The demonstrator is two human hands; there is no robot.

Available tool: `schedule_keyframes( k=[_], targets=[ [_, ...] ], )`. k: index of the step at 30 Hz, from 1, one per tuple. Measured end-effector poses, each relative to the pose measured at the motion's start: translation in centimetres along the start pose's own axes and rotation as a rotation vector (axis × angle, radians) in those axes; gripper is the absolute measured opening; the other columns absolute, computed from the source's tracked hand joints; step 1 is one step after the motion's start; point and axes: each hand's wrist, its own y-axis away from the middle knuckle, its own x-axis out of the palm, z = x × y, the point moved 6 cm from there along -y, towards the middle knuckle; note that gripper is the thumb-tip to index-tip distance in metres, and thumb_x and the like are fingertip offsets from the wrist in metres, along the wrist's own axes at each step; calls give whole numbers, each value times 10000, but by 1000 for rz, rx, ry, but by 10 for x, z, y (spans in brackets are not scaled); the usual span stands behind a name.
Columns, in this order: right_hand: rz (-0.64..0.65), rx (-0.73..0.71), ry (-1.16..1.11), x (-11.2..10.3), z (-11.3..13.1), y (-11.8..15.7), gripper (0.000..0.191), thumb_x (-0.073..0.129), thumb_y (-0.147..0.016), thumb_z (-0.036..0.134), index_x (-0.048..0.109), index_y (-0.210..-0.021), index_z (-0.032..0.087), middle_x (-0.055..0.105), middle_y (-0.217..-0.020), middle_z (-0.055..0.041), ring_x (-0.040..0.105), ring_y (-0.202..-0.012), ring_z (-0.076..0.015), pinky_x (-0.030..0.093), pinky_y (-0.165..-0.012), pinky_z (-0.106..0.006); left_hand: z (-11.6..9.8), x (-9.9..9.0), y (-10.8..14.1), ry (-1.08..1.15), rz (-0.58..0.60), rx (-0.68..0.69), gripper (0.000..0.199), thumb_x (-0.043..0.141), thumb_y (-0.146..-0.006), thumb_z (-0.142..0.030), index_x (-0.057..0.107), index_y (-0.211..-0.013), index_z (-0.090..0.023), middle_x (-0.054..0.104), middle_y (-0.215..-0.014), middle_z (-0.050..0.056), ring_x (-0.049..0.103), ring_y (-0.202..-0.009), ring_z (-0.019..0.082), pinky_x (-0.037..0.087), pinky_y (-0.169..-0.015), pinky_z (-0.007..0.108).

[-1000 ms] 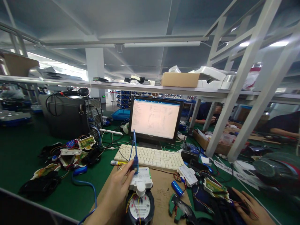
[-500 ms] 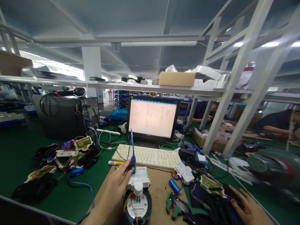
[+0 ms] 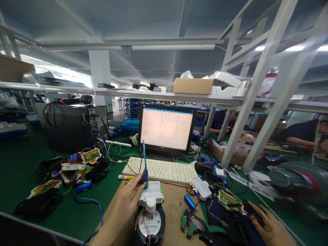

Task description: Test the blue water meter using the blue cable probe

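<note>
My left hand (image 3: 130,193) pinches a blue cable plug (image 3: 145,178) between thumb and fingers, holding it against the top of a white plastic module (image 3: 153,194). A blue cable loops upward from the plug. Just below the module is a round meter (image 3: 150,224) with a white dial, dark rim and thin coloured wires. At the right, my right hand (image 3: 268,222) curves over a dark rounded object that looks like a computer mouse (image 3: 256,213), partly hidden by the fingers. Green-handled pliers (image 3: 193,222) lie between the hands, beside a blue cylindrical battery (image 3: 190,202).
A lit monitor (image 3: 166,130) stands behind a white keyboard (image 3: 164,171). Opened circuit modules (image 3: 77,169) pile up at left. Another white module (image 3: 202,188) and an exposed circuit board (image 3: 230,201) lie at right, near shelf posts (image 3: 261,89). Co-workers sit beyond the posts.
Almost nothing differs. The view has shifted very slightly; both hands stay in place, the left still holding the plug on the module.
</note>
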Motion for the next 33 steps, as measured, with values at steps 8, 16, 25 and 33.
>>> schedule_keyframes(
  k=[8,16,25,33],
  targets=[
    [2,-16,-7,3,-6,0,520,349,-823,481,594,-1177,190,566,-1146,-154,605,-958,-293,499,-832,-431,1,2,2,-5,1,-29,373,484,-859,-326,568,-1169,-135,627,-1152,106,595,-1057,191,486,-911,279],
    [23,15,-7,-5,5,-2,587,289,-822,501,617,-1151,142,564,-1146,-185,600,-981,-314,492,-848,-441,1,2,0,26,5,-50,374,483,-860,-321,559,-1180,-143,626,-1154,102,598,-1053,188,491,-909,288],
    [71,51,-3,-8,8,-3,619,270,-822,518,602,-1170,128,550,-1172,-188,595,-992,-314,480,-869,-435,0,1,-1,27,-3,-55,363,496,-851,-317,572,-1166,-155,630,-1146,107,605,-1040,214,504,-900,331],
    [8,38,-33,-11,8,-2,503,360,-796,483,635,-1112,204,598,-1095,-135,619,-914,-293,513,-803,-427,-2,1,-1,14,4,-52,359,489,-856,-309,567,-1171,-157,635,-1138,103,607,-1037,213,503,-900,332]
  ],
)
